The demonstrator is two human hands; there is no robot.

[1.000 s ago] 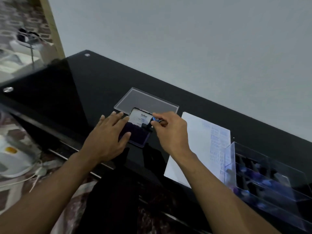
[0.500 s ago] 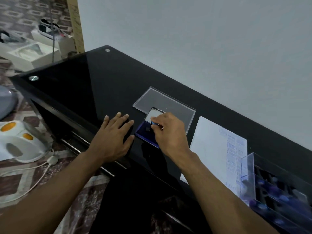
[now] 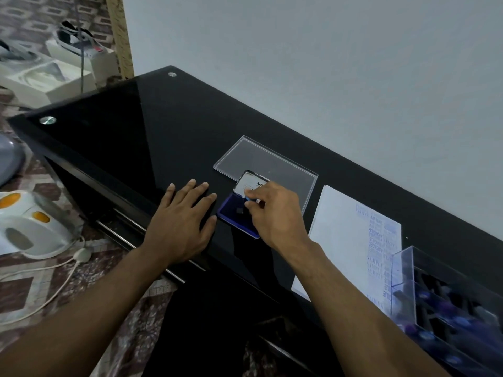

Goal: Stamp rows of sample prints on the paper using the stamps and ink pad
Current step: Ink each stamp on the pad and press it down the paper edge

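Now, right hand (image 3: 275,213): we have our fingers (image 3: 251,204) pinched round a small stamp (image 3: 249,199), holding it over the open ink pad (image 3: 235,216).
Left hand (image 3: 179,227): we rest it flat on the black counter (image 3: 136,137), fingers straight, just beside the pad and gripping nothing.
Ink pad: it sits open near the counter's front edge, its lid tipped up against a clear plastic cover (image 3: 266,164).
Paper (image 3: 351,240): it lies to our right, apart from the pad, with rows of faint bluish prints down its right side.
Stamp box (image 3: 449,303): a clear case at far right holds more stamps.
Risk, smudging: if we press unevenly, the print probably comes out patchy.
Risk, sliding pad: our left hand is not on it, so a hard push could shift it on the glossy counter.
Risk, drips: carrying an over-inked stamp across could mark the counter.
Lid writing: we read "Art", the rest hidden by our hand.
Paper writing: "SAMPLE" seems legible; the other prints are too faint.
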